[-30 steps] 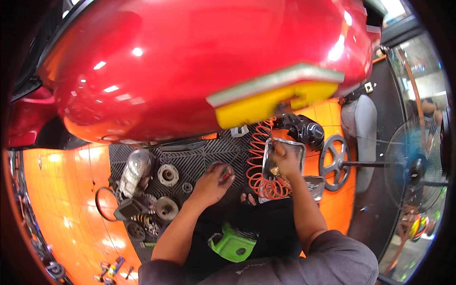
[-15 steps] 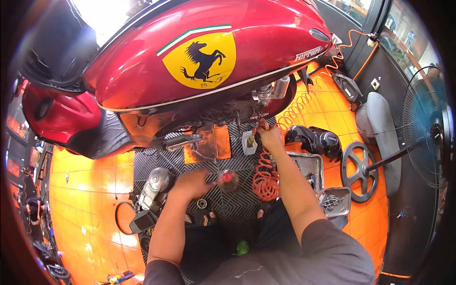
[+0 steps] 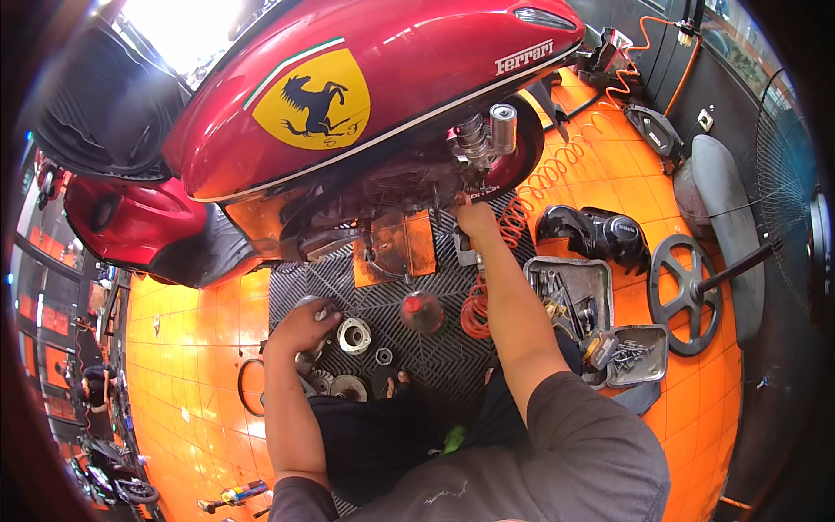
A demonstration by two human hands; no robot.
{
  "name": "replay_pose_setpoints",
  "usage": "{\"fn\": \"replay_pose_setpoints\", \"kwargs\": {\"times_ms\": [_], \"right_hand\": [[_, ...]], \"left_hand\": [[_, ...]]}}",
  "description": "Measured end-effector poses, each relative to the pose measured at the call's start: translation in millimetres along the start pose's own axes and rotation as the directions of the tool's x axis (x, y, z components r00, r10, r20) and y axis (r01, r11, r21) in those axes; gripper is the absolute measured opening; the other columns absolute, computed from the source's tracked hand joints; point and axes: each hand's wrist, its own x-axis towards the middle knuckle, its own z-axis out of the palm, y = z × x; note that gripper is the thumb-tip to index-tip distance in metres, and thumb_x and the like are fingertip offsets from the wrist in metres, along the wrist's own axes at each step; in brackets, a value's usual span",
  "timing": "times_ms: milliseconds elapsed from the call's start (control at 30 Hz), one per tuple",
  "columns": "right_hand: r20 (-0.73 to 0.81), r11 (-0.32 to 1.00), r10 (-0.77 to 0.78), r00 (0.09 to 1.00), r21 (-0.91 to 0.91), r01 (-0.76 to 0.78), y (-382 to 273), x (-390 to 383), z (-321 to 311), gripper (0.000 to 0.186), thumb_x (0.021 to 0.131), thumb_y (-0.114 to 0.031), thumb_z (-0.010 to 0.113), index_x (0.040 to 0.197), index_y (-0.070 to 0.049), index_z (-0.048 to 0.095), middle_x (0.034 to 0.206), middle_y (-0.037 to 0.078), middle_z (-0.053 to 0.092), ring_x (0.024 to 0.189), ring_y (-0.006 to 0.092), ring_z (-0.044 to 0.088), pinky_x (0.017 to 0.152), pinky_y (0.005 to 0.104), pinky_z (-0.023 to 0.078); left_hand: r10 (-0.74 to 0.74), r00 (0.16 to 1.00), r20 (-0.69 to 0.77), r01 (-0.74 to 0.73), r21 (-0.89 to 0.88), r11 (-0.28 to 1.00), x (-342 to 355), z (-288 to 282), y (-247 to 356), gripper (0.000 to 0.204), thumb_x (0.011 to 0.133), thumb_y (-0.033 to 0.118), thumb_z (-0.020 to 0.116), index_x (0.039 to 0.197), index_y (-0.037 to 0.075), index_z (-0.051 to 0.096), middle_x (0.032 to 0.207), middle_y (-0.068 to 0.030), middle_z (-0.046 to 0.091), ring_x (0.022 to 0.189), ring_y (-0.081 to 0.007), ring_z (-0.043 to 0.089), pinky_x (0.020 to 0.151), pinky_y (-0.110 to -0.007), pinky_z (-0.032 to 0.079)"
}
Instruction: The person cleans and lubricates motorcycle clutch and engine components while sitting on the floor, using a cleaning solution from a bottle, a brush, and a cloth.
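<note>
**Spread wide, working low**

The left hand hangs beside the round flange; I can't tell its grip. Farther out, my feed shows the right hand gripping a grey air tool beneath the scooter, the coiled hose presumably slack for reach.

The orange tiled floor over here carries a black cover and a ribbed mat, where 1 pale flange lies.
</note>
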Motion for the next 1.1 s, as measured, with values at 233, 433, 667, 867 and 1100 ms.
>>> {"fn": "replay_pose_setpoints", "kwargs": {"times_ms": [233,433,667,867,1100], "right_hand": [[0.023,0.997,-0.050,0.998,0.052,0.049,28.8,15.6,5.1,0.044,0.076,-0.030,0.069,0.092,0.011,0.065,0.089,0.022,0.066,0.080,0.0288,0.065,0.070,0.0394,0.048],[0.094,0.982,-0.187,0.978,-0.016,0.189,6.8,6.0,5.9,0.053,0.076,-0.039,0.067,0.102,0.007,0.067,0.104,0.028,0.066,0.100,0.0400,0.064,0.085,0.0440,0.049],[-0.058,0.951,-0.251,0.966,-0.201,0.235,-2.8,-6.8,12.1,0.050,0.081,-0.040,0.063,0.095,0.008,0.068,0.089,0.025,0.069,0.089,0.0378,0.068,0.078,0.0434,0.051],[-0.042,0.967,-0.149,0.988,-0.214,0.136,-6.7,-24.6,3.1,0.055,0.075,-0.040,0.069,0.100,0.009,0.067,0.106,0.030,0.065,0.104,0.0399,0.064,0.088,0.0435,0.050],[0.157,0.973,-0.154,0.976,-0.148,0.178,-4.9,-28.6,2.7,0.055,0.075,-0.042,0.070,0.101,0.007,0.067,0.103,0.028,0.067,0.101,0.0391,0.065,0.086,0.0438,0.050]], "left_hand": [[-0.049,0.999,-0.005,0.049,-0.038,0.998,-2.3,-5.8,-7.7,0.058,0.088,0.043,0.063,0.130,0.005,0.056,0.125,-0.0205,0.061,0.117,-0.0334,0.058,0.098,-0.038,0.044],[-0.144,0.955,-0.258,0.026,-0.412,0.911,-20.1,-10.9,-101.7,0.055,0.091,0.037,0.061,0.126,-0.005,0.056,0.117,-0.0187,0.065,0.109,-0.0261,0.061,0.093,-0.035,0.046],[-0.248,0.950,0.188,0.311,-0.534,0.786,-31.4,10.7,-102.8,0.056,0.091,0.039,0.062,0.131,0.001,0.053,0.115,-0.0066,0.065,0.090,-0.0192,0.067,0.071,-0.030,0.051],[-0.222,0.966,0.129,0.257,-0.513,0.819,-37.6,10.6,-84.4,0.059,0.094,0.038,0.058,0.138,0.002,0.045,0.120,-0.0103,0.063,0.090,-0.0190,0.067,0.066,-0.028,0.051],[-0.198,0.969,0.146,0.246,-0.523,0.816,-32.6,12.6,-91.0,0.057,0.094,0.037,0.058,0.137,0.002,0.047,0.120,-0.0091,0.063,0.091,-0.0190,0.067,0.067,-0.030,0.050]]}}
